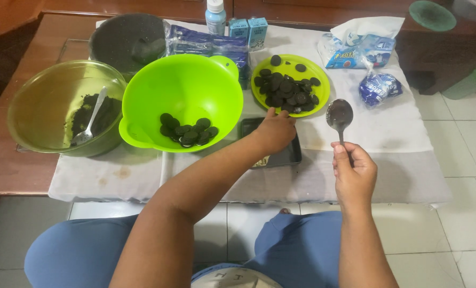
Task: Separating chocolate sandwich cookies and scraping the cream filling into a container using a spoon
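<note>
My left hand point(274, 130) reaches, fingers loosely curled, toward the cookies point(287, 92) on the green plate point(319, 74) at twelve o'clock; my right hand point(354, 173) grips a spoon point(340, 115). Reaching risks tipping the tray point(288, 154) beneath my wrist.

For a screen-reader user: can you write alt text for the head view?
Seated at a cloth-covered table, a person reaches their left hand toward a green plate of dark round cookies while the right hand holds a spoon upright. A bright green bowl holds more cookies.
</note>
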